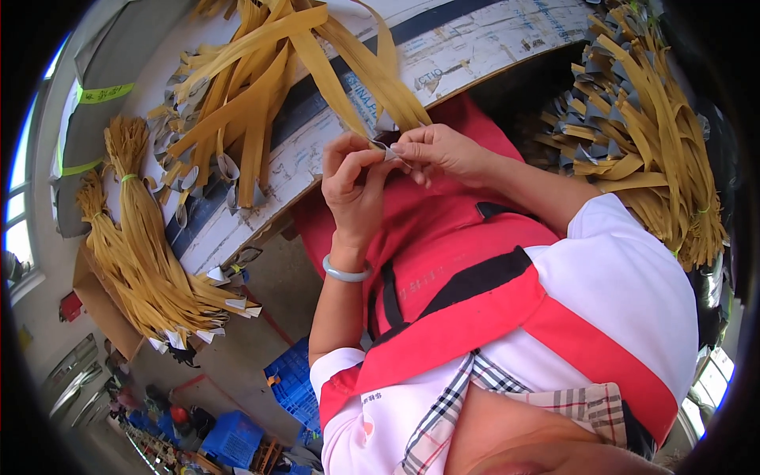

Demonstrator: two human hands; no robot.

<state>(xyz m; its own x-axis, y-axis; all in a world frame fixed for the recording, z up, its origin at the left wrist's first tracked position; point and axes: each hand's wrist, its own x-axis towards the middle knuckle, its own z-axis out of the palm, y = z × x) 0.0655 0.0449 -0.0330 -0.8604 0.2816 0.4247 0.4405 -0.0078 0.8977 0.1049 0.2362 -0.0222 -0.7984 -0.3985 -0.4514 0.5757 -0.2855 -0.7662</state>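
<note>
Over the red apron [443,206], my two hands meet in front of the table edge. My left hand [354,178], with a pale bracelet [346,271] on its wrist, pinches the whitish end of a flat yellow-brown strap [336,83]. My right hand [447,154] is closed with its thumb and fingertips at the same whitish end, touching it from the other side. The strap runs up from my fingers onto the table. Exactly how the end is folded is hidden by my fingertips. A second strap [396,91] hangs over the table edge behind my right hand.
A loose pile of straps [253,119] with grey-white ends lies on the worn white table [475,51]. Tied strap bundles [146,229] hang at the left, by a cardboard box [99,293]. Another large heap [649,134] sits at the right. Blue crates [297,380] stand below.
</note>
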